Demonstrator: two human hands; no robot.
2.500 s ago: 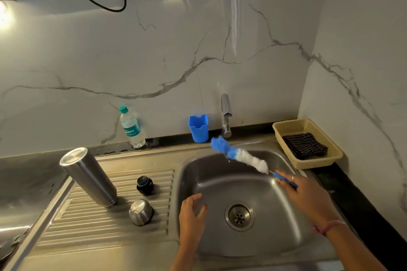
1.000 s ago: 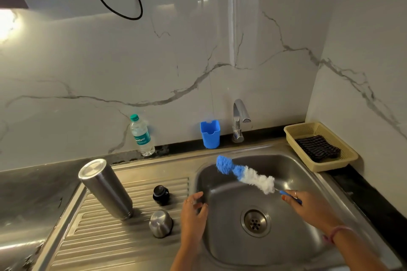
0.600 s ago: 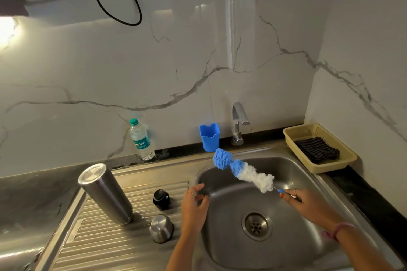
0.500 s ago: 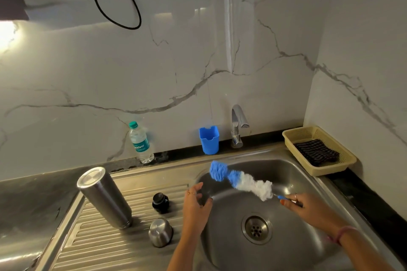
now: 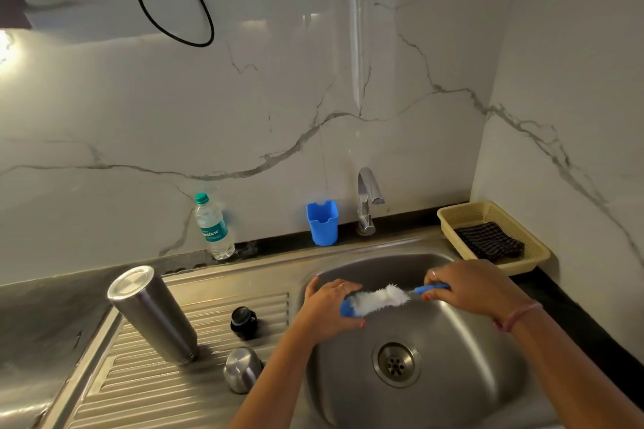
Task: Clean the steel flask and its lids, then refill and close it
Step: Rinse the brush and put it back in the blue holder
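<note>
Both hands on the bottle brush (image 5: 378, 299) over the sink (image 5: 453, 376)

Right hand (image 5: 477, 289) fingers pinch the blue handle, left hand (image 5: 329, 310) cups the bristle tip. Flask (image 5: 153, 315) stands upside down lower left on the drainboard, black lid (image 5: 244, 322) and steel cap (image 5: 242, 369) beside it.

Marble-look kitchen corner behind a steel sink

White wall panels (image 5: 313, 108) with grey veins meet at a corner on the right; a black cable (image 5: 174, 10) loops down at the top. A dark counter (image 5: 41, 317) edges the steel sink (image 5: 435, 393) and its ridged drainboard (image 5: 139, 387). Bright glare marks the left wall.
</note>
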